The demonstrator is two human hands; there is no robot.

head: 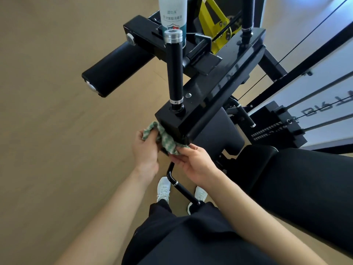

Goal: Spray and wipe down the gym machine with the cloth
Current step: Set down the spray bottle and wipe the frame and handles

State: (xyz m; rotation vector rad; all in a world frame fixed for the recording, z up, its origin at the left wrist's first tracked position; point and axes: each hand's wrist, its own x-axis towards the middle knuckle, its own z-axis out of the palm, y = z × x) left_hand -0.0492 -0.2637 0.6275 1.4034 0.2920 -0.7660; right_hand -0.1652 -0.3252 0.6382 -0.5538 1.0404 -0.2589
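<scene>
Cloth (166, 139) lies against the near end face of the black beam (219, 73); left hand (145, 150) grip closed round its upper bunch; right hand (193, 163) grip pinching its lower edge; beam's long axis runs up and right, away from both hands, right hand judged nearer that run; spray bottle (172, 14) stands well apart on the frame

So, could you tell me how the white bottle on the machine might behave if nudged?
The white bottle looks tall and narrow, perched on the black frame, so it would probably tip easily. Its round body would likely roll once down. Its weight cannot be judged.
</scene>
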